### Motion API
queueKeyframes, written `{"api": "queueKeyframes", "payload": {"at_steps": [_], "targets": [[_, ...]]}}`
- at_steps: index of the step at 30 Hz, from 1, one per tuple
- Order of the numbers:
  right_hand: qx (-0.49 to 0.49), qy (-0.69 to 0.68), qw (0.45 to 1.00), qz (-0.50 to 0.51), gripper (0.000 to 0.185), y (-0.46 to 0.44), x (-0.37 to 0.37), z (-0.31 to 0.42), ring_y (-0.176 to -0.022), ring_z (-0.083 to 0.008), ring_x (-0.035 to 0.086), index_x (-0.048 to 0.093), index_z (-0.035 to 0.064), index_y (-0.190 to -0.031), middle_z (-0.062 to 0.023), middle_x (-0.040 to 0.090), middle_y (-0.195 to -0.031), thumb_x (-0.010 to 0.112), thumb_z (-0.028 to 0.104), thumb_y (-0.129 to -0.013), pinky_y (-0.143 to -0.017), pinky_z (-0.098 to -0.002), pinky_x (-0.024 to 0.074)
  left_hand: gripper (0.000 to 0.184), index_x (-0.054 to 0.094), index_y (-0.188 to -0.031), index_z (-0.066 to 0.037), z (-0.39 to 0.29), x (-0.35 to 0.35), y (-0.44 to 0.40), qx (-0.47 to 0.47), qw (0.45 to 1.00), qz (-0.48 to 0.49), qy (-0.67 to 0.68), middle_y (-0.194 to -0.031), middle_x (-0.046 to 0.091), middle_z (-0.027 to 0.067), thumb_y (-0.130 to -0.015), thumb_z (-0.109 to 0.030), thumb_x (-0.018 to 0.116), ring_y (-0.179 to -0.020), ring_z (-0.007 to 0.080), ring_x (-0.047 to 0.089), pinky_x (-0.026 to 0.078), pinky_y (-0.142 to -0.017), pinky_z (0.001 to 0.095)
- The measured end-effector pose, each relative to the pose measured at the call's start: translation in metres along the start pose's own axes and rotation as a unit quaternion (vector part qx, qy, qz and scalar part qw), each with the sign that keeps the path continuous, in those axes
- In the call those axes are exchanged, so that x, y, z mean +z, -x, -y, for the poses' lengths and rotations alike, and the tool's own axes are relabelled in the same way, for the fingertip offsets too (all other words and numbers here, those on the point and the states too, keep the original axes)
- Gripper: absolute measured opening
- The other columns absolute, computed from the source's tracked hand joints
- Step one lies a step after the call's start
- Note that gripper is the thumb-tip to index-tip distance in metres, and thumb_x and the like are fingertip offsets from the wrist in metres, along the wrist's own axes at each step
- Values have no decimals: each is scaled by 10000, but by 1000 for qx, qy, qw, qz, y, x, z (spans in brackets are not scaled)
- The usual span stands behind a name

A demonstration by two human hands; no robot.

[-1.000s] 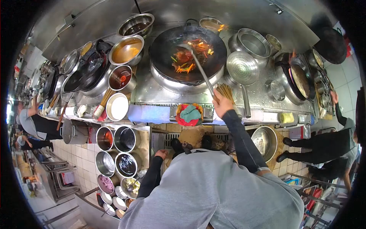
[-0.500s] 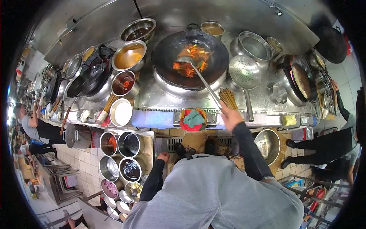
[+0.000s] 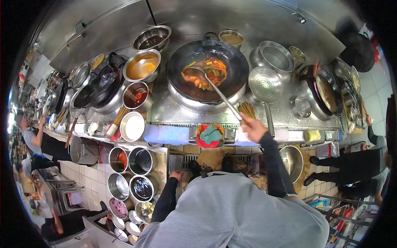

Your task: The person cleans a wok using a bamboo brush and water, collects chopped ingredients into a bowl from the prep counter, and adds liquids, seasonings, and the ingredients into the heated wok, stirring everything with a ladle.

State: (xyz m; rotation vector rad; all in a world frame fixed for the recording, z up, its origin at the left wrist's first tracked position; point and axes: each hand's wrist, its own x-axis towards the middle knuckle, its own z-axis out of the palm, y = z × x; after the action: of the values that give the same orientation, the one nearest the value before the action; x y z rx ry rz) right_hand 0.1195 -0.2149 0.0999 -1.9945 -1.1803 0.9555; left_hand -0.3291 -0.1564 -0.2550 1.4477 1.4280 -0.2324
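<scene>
My right hand (image 3: 253, 129) is wrapped round the handle end of a long steel ladle (image 3: 223, 97). The ladle's bowl lies in the food at the left of a large black wok (image 3: 235, 62). Orange and green stir-fried food (image 3: 211, 70) in reddish sauce is heaped around the bowl, partly hidden by it. My left hand (image 3: 176, 175) hangs low with its fingers curled in, beside the cart of metal pots; nothing shows in it. A folded green and red cloth (image 3: 211, 134) sits on the stove's front edge between my arms.
Left of the wok stand pots of orange liquid (image 3: 142, 66) and red oil (image 3: 135, 96) and a white pot (image 3: 132, 126). A perforated skimmer (image 3: 266, 84) and a bamboo brush (image 3: 247, 110) lie on the right. Co-workers stand at both sides.
The ladle's bowl has moved slightly down and left in the wok, and the food is bunched more thickly around it. My right hand has shifted slightly right and down. My left hand stays low.
</scene>
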Motion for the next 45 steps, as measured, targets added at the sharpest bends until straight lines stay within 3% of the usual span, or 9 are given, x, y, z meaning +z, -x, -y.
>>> {"api": "queueKeyframes", "payload": {"at_steps": [9,14,20,21,24,27,33,39,45], "targets": [[-36,125,977,-166,480,-45,27,-3,-789,-371,544,415,117,-1223,-204,580,-843,542,209,-769,-717,-364,446,353,619,-938,-92,-11,-9,33,3,995,10,-96,-897,608,160,-748,-370,513,-877,310,569,439,-783,362],[53,-121,991,32,438,4,-17,-5,-404,-41,418,385,153,-1263,-29,575,-730,467,117,-834,-388,-205,397,369,609,-957,-87,-55,-23,65,-18,992,-27,-126,-939,600,154,-766,-377,482,-912,303,558,434,-800,359],[-13,144,972,-187,458,-33,13,-4,-785,-314,573,400,97,-1232,-162,598,-869,494,146,-787,-698,-374,451,357,619,-937,-85,-13,-7,25,-13,999,23,-40,-876,618,139,-764,-367,482,-861,274,582,448,-769,344],[-130,156,944,-259,412,-47,33,-26,-653,-264,582,444,100,-1197,-169,594,-797,506,144,-792,-613,-341,457,364,618,-938,-85,-25,-10,34,-22,997,45,-52,-863,621,134,-761,-372,482,-849,269,587,451,-761,341],[-53,-60,993,-83,455,-24,33,-26,-417,-68,424,389,110,-1250,-32,540,-664,493,88,-808,-413,-230,398,357,620,-935,-86,-20,-7,25,75,990,-3,-123,-839,626,122,-746,-363,497,-827,258,594,454,-748,335],[125,-109,986,34,463,15,-28,6,-647,-161,562,389,87,-1244,-103,584,-744,505,135,-799,-637,-272,453,342,622,-933,-98,-26,-5,18,-29,999,35,-21,-856,625,119,-732,-350,510,-843,258,591,454,-751,338],[-10,138,972,-190,441,-33,26,-13,-709,-255,592,400,94,-1230,-141,612,-809,497,154,-804,-675,-353,461,303,624,-928,-129,-48,3,23,35,995,60,-76,-918,614,110,-752,-347,510,-905,268,569,444,-785,348],[121,-171,977,32,496,19,-27,-12,-608,-143,536,370,152,-1269,-94,552,-683,541,157,-804,-600,-273,452,283,619,-915,-132,-79,26,6,78,992,53,-85,-918,612,96,-763,-344,509,-895,268,567,444,-782,361],[4,101,984,-149,460,-17,-6,-11,-743,-304,584,365,115,-1259,-183,598,-827,474,211,-823,-703,-370,451,260,617,-861,-129,-160,48,16,194,957,72,-201,-890,608,121,-753,-332,494,-888,285,559,440,-773,380]]}}
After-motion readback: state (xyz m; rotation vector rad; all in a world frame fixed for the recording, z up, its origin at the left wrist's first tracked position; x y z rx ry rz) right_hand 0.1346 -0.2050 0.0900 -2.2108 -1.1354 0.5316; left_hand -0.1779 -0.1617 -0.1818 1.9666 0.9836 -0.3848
